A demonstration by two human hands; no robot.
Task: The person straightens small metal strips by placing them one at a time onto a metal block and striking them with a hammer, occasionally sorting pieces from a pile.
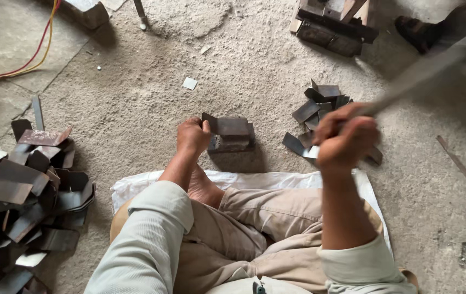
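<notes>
Concrete floor (pixel 255 71), white paper scrap (pixel 189 83)

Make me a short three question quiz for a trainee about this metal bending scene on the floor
1. True or false: the left hand holds a bent metal piece on the block.
2. What does the right hand grip?
3. Where is the larger heap of metal pieces: A, left; B, right?

Key: 1 true. 2 a raised, motion-blurred tool, likely a hammer. 3 A, the left heap; the right pile is smaller.
</notes>
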